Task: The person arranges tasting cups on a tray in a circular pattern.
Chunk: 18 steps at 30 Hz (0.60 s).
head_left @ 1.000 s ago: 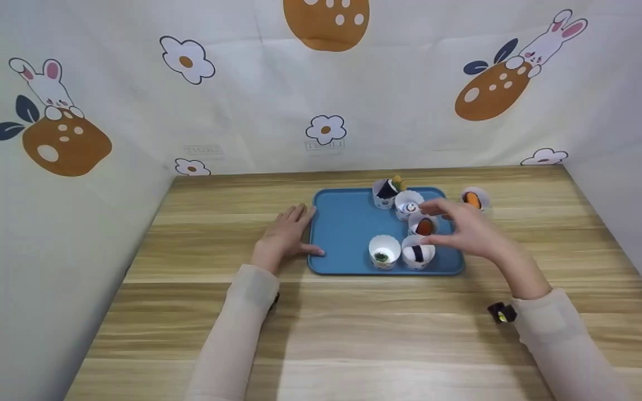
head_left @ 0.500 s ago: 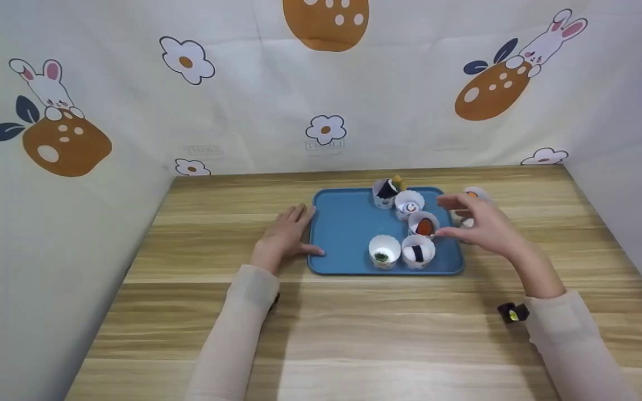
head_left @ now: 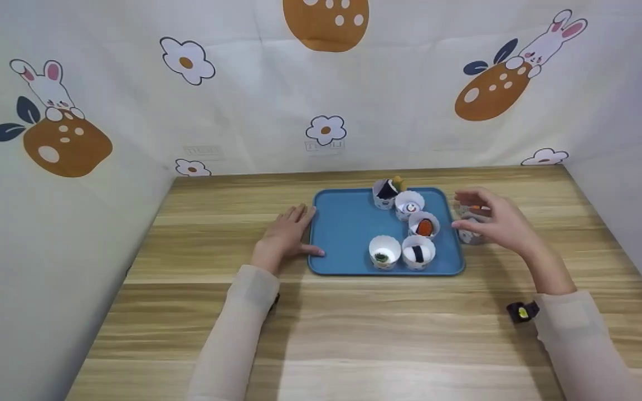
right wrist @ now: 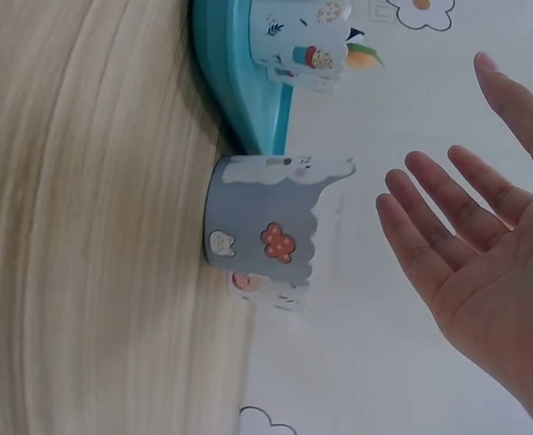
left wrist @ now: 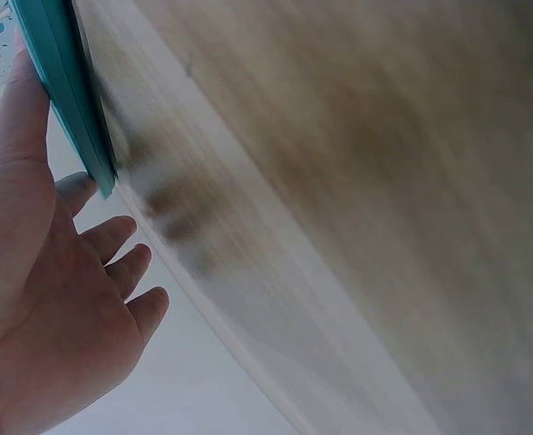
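My left hand (head_left: 286,236) rests at the left edge of a blue tray (head_left: 343,223), thumb over the rim and fingers spread along the side. In the left wrist view the thumb and a fingertip touch the tray's edge. My right hand (head_left: 502,223) holds nothing, fingers spread, just past the tray's right edge. It hovers over a paper cup (head_left: 470,233) and partly hides a farther cup with something orange in it. In the right wrist view the nearer cup (right wrist: 262,217) stands on the table, grey with a red flower print, below the open fingers.
Several white paper cups stand on the tray's right half, holding toy sushi: a black-banded white piece (head_left: 418,254), a red-topped piece (head_left: 424,227), a small roll (head_left: 410,208) and a green-topped piece (head_left: 381,257). A cup (head_left: 383,195) with a black-and-white piece stands at the back rim.
My right hand has moved right, from over the cups on the tray to over the cups beside it. The left hand and the tray stay put.
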### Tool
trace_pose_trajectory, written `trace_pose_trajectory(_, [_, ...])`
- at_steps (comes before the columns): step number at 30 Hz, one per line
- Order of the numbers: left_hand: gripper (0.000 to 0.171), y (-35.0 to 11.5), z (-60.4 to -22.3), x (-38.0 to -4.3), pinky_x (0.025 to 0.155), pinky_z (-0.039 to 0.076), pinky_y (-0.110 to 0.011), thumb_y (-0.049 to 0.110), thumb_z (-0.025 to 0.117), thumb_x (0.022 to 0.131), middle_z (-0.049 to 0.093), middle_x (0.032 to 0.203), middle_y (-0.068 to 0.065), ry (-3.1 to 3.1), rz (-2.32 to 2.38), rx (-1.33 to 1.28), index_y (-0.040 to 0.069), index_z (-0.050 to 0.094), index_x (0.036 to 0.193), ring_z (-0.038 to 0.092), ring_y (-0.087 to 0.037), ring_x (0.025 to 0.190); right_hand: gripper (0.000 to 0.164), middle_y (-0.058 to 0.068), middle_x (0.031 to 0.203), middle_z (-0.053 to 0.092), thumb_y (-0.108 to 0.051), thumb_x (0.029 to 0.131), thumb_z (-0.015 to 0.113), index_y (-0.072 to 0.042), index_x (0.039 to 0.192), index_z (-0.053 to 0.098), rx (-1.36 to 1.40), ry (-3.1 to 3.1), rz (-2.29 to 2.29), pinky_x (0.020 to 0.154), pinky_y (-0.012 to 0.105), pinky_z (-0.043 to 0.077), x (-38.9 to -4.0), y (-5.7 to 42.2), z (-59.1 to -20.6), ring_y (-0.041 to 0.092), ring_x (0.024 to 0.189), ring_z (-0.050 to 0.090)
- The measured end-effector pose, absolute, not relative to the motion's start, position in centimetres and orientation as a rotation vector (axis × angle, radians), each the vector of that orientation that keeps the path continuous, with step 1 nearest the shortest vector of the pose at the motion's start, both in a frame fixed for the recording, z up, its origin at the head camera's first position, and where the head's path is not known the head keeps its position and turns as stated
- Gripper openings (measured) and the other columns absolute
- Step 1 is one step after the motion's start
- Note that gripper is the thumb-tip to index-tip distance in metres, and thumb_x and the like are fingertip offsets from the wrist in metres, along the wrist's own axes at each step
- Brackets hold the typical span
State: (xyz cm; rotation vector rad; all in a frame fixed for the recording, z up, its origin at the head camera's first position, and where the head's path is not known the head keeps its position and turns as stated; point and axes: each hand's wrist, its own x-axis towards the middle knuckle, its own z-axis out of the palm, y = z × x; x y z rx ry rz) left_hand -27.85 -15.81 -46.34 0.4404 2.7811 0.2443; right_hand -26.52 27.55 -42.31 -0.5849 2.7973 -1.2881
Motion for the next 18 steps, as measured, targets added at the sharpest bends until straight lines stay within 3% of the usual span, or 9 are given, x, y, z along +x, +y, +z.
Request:
trace_pose_trajectory(3, [0.108, -15.8, -46.3, -27.9, 0.128, 0.012, -0.049, 0.063, 0.07, 0.082, 0.01, 0.168, -0.016, 2.779, 0.236, 0.436, 0.016, 0.014, 0.162, 0.009, -0.037, 0.156, 0.065, 0.021, 0.139, 0.058, -0.031, 0.087, 0.078, -0.003, 0.14, 0.051, -0.56, 2.791, -1.297, 0.106, 0.05, 0.044, -26.7, 28.0, -42.5, 0.032, 0.127, 0.059])
trace_pose_trajectory(4, [0.108, -15.8, -46.3, -27.9, 0.128, 0.012, -0.049, 0.063, 0.07, 0.082, 0.01, 0.168, -0.016, 2.779, 0.234, 0.434, 0.016, 0.013, 0.162, 0.009, -0.037, 0.156, 0.066, 0.022, 0.139, 0.057, -0.031, 0.088, 0.077, -0.003, 0.14, 0.05, -0.552, 2.784, -1.303, 0.107, 0.051, 0.044, -26.7, 28.1, -42.6, 0.041, 0.129, 0.056])
trace_pose_trajectory(9, [0.108, -15.8, -46.2, -27.9, 0.128, 0.012, -0.049, 0.063, 0.07, 0.082, 0.01, 0.168, -0.016, 2.776, 0.236, 0.431, 0.016, 0.013, 0.162, 0.008, -0.037, 0.156, 0.066, 0.02, 0.14, 0.056, -0.031, 0.088, 0.077, -0.003, 0.141, 0.049, -0.533, 2.767, -1.345, 0.107, 0.05, 0.044, -26.8, 28.6, -43.0, 0.037, 0.127, 0.056])
trace_pose_trajectory(14, [0.109, -15.8, -46.2, -27.8, 0.128, 0.012, -0.049, 0.063, 0.07, 0.082, 0.01, 0.168, -0.016, 2.776, 0.247, 0.428, 0.016, 0.013, 0.162, 0.008, -0.036, 0.156, 0.062, 0.02, 0.139, 0.057, -0.025, 0.088, 0.077, -0.004, 0.141, 0.051, -0.553, 2.755, -1.417, 0.105, 0.027, 0.05, -26.9, 29.2, -43.6, 0.022, 0.122, 0.06])
trace_pose_trajectory(18, [0.109, -15.8, -46.3, -27.8, 0.128, 0.011, -0.049, 0.063, 0.07, 0.082, 0.009, 0.169, -0.015, 2.778, 0.255, 0.422, 0.017, 0.013, 0.162, 0.008, -0.036, 0.156, 0.06, 0.022, 0.138, 0.056, -0.022, 0.089, 0.076, -0.003, 0.14, 0.051, -0.576, 2.724, -1.479, 0.099, 0.011, 0.048, -27.1, 29.7, -44.1, 0.007, 0.118, 0.061])
